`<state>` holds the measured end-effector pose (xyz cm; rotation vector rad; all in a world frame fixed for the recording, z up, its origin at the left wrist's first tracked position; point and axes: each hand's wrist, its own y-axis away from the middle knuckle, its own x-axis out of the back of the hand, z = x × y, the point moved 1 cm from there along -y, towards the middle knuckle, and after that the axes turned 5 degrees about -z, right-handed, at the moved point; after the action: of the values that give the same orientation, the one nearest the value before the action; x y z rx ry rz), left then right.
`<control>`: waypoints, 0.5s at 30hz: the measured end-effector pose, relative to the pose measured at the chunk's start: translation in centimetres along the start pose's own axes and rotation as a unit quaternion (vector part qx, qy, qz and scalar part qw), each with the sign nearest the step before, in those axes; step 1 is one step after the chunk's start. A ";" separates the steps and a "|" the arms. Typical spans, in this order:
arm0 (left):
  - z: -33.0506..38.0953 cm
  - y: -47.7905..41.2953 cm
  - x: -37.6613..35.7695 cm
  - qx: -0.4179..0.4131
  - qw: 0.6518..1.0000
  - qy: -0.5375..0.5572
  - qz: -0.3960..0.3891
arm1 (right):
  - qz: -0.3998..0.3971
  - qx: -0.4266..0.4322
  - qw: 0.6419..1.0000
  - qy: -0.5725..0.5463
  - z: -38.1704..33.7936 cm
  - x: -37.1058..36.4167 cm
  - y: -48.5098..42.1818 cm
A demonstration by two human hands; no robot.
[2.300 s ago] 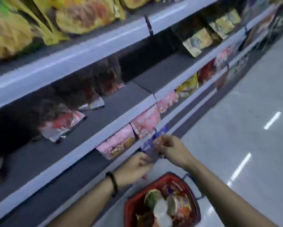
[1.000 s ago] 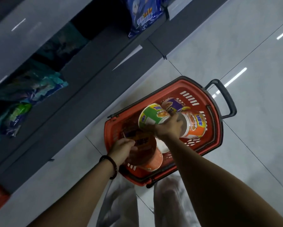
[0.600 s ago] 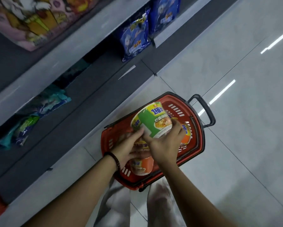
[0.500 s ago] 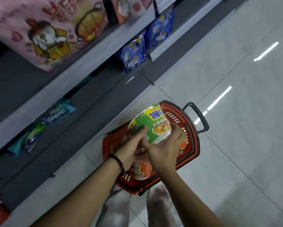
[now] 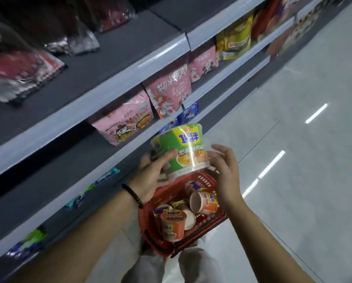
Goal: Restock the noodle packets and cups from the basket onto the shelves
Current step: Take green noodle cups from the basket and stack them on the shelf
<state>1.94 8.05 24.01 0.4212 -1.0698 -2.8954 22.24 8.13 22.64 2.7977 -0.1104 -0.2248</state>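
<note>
A green and yellow noodle cup [image 5: 181, 148] is held up in front of the shelves, above the red basket [image 5: 218, 218]. My left hand [image 5: 152, 176] grips its left side and base, thumb across the front. My right hand [image 5: 225, 172] is at the cup's right side with fingers spread; whether it touches the cup is unclear. The basket sits on the floor by my legs and holds several orange noodle cups [image 5: 173, 224] lying at angles.
Grey shelves [image 5: 113, 78] run along the left. Pink noodle packets [image 5: 126, 121] stand on the middle shelf, blue packets [image 5: 188, 112] just below, red and dark packets [image 5: 24, 72] above, yellow ones [image 5: 234, 40] further down. The tiled aisle floor [image 5: 303, 160] lies to the right.
The green cup came out of the basket and rose to shelf height. My left hand took over the grip while my right hand's fingers opened. The view tilted up from the floor to the shelves.
</note>
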 end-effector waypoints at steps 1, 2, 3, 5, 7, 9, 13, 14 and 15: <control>1.9 1.3 -0.6 -0.017 1.000 -0.008 -0.010 | -0.028 -0.019 0.999 -0.011 -2.1 -0.1 -0.2; 3.7 2.7 -1.2 -0.036 0.999 -0.011 -0.018 | -0.061 -0.027 0.998 -0.015 -4.1 -0.3 -0.3; 5.4 3.9 -1.8 -0.055 0.998 -0.016 -0.026 | -0.090 -0.028 0.995 -0.015 -6.0 -0.4 -0.5; 9.2 6.4 -3.0 -0.098 0.994 -0.027 -0.039 | -0.128 -0.016 0.992 -0.012 -10.6 -1.1 -0.6; 13.3 8.7 -4.2 -0.137 0.989 -0.039 -0.051 | -0.148 0.022 0.989 0.003 -15.4 -2.0 -0.4; 16.9 10.8 -4.8 -0.166 0.985 -0.026 -0.042 | -0.171 0.059 0.984 0.009 -20.1 -3.0 -0.1; 24.3 16.1 -5.8 -0.240 0.970 -0.016 -0.040 | -0.212 0.131 0.968 0.017 -28.9 -5.3 1.3; 26.0 17.4 -5.8 -0.260 0.965 -0.017 -0.041 | -0.222 0.147 0.964 0.014 -31.0 -6.0 1.7; 27.7 18.7 -5.9 -0.280 0.959 -0.018 -0.041 | -0.232 0.165 0.958 0.009 -32.9 -6.7 2.0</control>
<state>-0.86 12.05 57.58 0.3871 -0.1990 -3.0991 21.10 17.43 54.91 3.1177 0.5724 -0.3135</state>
